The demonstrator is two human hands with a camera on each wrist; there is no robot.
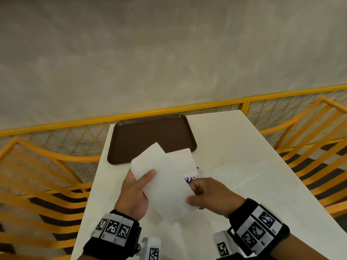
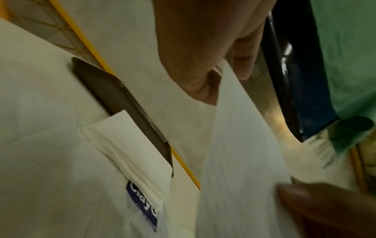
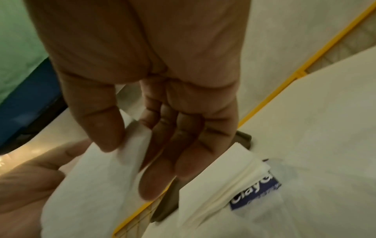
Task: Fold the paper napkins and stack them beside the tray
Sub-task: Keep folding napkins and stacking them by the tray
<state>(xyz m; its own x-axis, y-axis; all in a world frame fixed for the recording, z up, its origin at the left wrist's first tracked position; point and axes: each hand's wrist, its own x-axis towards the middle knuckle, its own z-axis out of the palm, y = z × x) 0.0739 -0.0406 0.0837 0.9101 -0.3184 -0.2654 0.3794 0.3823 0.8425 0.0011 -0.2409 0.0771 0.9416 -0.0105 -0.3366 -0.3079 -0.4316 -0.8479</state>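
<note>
I hold a white paper napkin (image 1: 165, 181) above the white table (image 1: 244, 156) with both hands. My left hand (image 1: 142, 182) grips its left edge, thumb on top and fingers underneath. My right hand (image 1: 193, 194) pinches its lower right edge between thumb (image 3: 101, 125) and fingers. The napkin (image 2: 240, 161) hangs in loose layers. Beneath it a stack of white napkins (image 3: 219, 177) lies on a clear pack with a blue label (image 1: 190, 179), by the front right corner of the brown tray (image 1: 150, 136). The tray holds nothing.
Yellow slatted chairs (image 1: 37, 175) (image 1: 315, 137) flank the table on both sides. A yellow mesh railing (image 1: 206, 107) runs behind the table's far edge, before a grey wall. The table's right half is bare.
</note>
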